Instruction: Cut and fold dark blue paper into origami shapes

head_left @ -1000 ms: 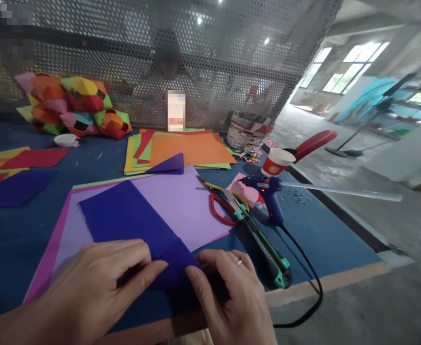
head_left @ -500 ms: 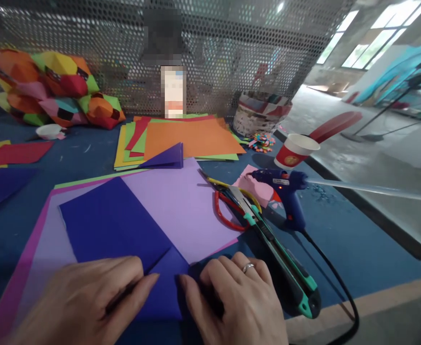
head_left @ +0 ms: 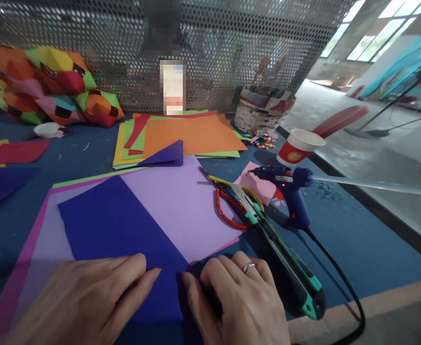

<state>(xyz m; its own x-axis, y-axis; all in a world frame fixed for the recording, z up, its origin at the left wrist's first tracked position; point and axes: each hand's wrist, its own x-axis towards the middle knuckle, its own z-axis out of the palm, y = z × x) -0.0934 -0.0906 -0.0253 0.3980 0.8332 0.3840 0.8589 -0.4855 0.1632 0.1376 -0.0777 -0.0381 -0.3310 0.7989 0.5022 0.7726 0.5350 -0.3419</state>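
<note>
A dark blue sheet of paper lies slantwise in front of me on larger lilac paper. My left hand is closed, thumb and curled fingers together at the blue sheet's near left part. Across from it my right hand, with a ring on one finger, has its fingers curled and its thumb at the sheet's right edge. What lies beneath the fingers is hidden. Just beyond my right hand rest a green and black utility knife and scissors with red and yellow handles, partly overlapping.
A blue glue gun with a trailing cord lies at right, behind it a paper cup. Stacked coloured paper and a folded blue triangle are at the back. Folded paper shapes stand at left, a basket at back right.
A raised fold line in the blue sheet between my hands no longer shows; that part now looks smooth. Both hands have stayed nearly in place, and the view has shifted slightly.
</note>
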